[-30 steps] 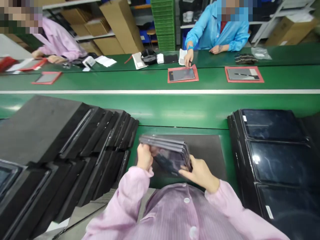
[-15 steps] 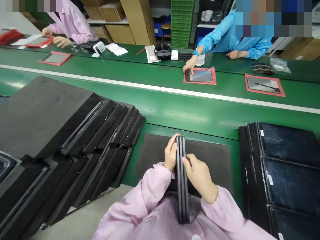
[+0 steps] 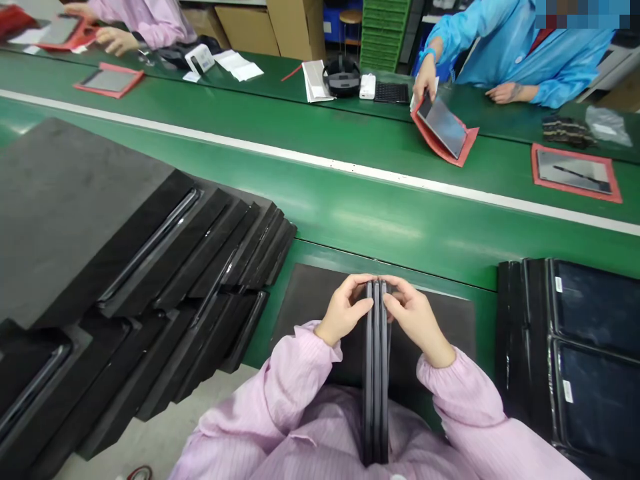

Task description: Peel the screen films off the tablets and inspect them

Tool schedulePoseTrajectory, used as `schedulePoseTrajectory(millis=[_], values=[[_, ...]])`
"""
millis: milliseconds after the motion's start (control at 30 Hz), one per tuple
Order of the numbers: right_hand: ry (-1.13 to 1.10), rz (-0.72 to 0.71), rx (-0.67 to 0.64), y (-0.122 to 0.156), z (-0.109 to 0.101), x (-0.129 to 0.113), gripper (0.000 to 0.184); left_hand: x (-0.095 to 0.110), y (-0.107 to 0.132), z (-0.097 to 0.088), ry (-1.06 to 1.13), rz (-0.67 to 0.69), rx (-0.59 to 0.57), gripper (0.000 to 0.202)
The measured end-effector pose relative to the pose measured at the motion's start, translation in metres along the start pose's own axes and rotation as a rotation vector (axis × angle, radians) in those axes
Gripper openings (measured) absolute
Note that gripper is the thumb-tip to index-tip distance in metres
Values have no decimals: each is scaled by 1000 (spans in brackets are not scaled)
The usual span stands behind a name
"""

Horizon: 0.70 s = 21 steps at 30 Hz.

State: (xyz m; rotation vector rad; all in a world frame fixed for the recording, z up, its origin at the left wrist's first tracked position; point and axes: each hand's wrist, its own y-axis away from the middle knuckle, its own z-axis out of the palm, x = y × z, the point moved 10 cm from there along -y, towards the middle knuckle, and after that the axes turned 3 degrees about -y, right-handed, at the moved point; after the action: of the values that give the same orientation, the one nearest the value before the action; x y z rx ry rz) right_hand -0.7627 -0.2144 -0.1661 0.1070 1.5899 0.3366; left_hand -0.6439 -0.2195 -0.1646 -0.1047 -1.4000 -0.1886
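Three dark tablets [image 3: 377,373] stand on edge, pressed face to face, in front of my body over a dark foam mat [image 3: 310,293]. My left hand [image 3: 347,308] grips the bundle from the left near its far end, thumb along the side and fingers over the far edge. From the right, my right hand [image 3: 413,313] closes round the same end, its thumb on the outer tablet. Both hands' fingertips nearly meet at the far edge. The lower end of the bundle rests close against my pink smock [image 3: 320,427].
Black foam holders [image 3: 190,253] with tablets in their slots are piled on the left. On the right stands a stack of trays [image 3: 597,307] with screen-up tablets. Across the green bench [image 3: 310,193], a co-worker in blue lifts a tablet on a red sheet [image 3: 445,130]; another in pink works far left.
My right hand has moved forward from the bundle's side to its far end, matching my left. The view has shifted slightly. The co-worker in blue has tilted up the tablet with its red sheet.
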Motion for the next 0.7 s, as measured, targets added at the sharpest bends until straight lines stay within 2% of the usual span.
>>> schedulePoseTrajectory(millis=[233,400,700], values=[[-88,56,-59,1,5,5,42,-1,0,0,41,-49,-2,31],[-133,129,-37,0,5,10,41,0,-1,2,55,-64,-7,32],[-138,98,-66,0,7,12,40,-3,1,3,92,-89,-2,32]])
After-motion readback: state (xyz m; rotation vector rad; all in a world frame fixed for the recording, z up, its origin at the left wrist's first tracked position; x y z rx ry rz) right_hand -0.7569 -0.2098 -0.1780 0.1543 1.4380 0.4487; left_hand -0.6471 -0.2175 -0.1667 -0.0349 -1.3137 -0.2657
